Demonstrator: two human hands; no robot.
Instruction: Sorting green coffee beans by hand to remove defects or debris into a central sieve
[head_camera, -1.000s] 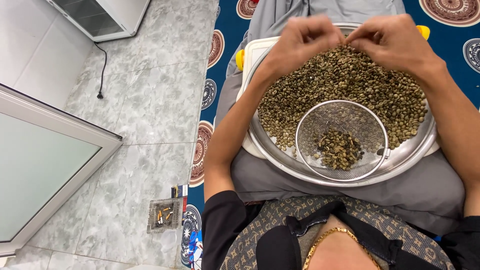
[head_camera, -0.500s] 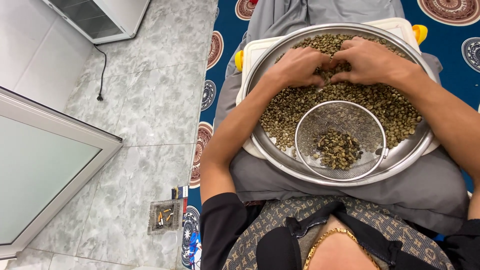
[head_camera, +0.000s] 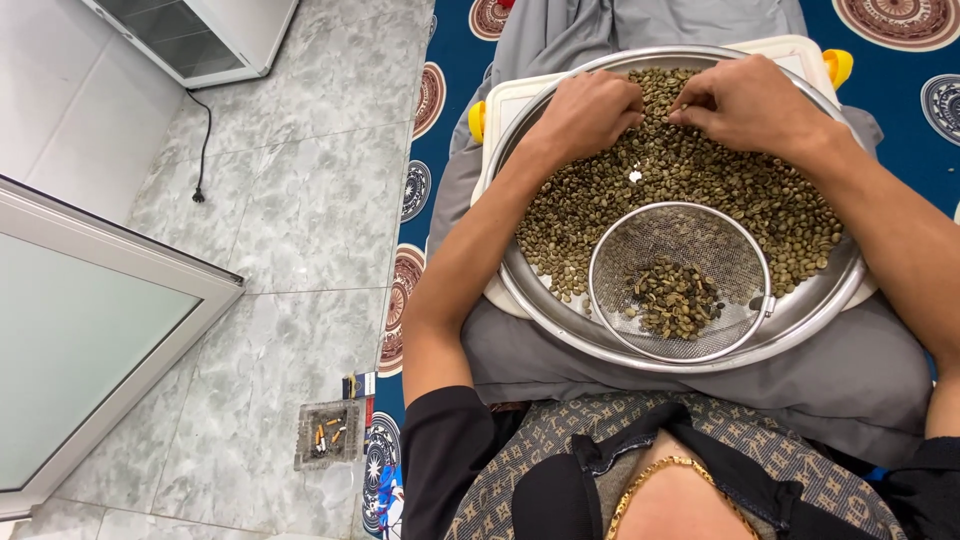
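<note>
Single head camera, looking steeply down own chest, close over lap; tiled floor at frame left.

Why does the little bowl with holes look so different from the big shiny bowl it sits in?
The mesh strainer is small and made of fine wire net; the big metal bowl is wide, with solid shiny walls. The strainer holds only a small, darker heap of beans, while the bowl holds a broad spread of greenish coffee beans. The strainer rests inside the bowl; the bowl rests on the lap. Both are round and metal.
</note>
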